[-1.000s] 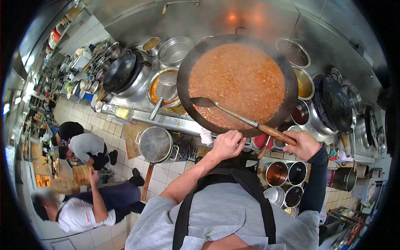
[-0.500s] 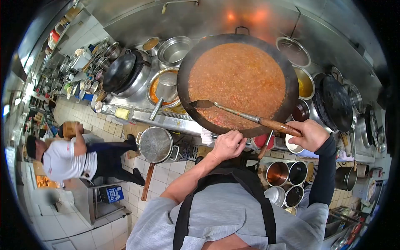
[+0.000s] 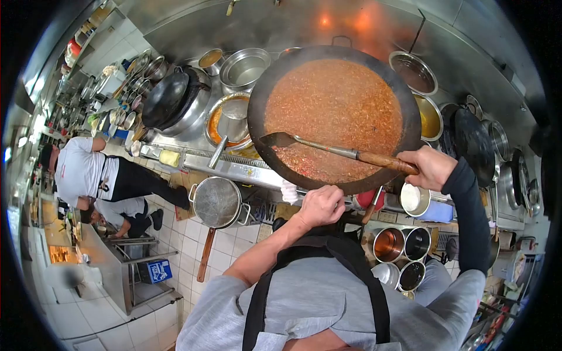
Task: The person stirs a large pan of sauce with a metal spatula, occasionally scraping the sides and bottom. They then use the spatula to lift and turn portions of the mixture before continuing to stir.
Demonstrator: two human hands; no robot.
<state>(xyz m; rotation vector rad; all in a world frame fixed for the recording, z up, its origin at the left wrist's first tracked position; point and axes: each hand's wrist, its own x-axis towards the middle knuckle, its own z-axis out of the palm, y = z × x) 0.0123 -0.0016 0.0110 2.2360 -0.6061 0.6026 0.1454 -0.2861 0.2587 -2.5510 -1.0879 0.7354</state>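
Observation:
A large black wok [image 3: 257, 117] holds a reddish-brown chunky sauce [image 3: 333, 105] with steam over it. My right hand [image 3: 426, 168] is wrapped round the wooden handle of a long metal spatula [image 3: 333, 150]. The spatula's blade lies at the wok's left inner side, at the edge of the sauce. My left hand [image 3: 322, 206] is closed at the wok's near rim; whatever its fingers grip there is too hidden to name.
Left of the wok are a pan of orange liquid with a ladle [image 3: 233, 123] and a metal bowl [image 3: 244, 69]. A strainer [image 3: 217, 202] rests on a pot below. Sauce pots [image 3: 389, 244] stand at lower right. Two people [image 3: 88, 169] are at the left.
My right hand and the spatula have shifted slightly left and up. My left hand stays at the rim. At the left, one person has moved and a second, bent down, is now visible.

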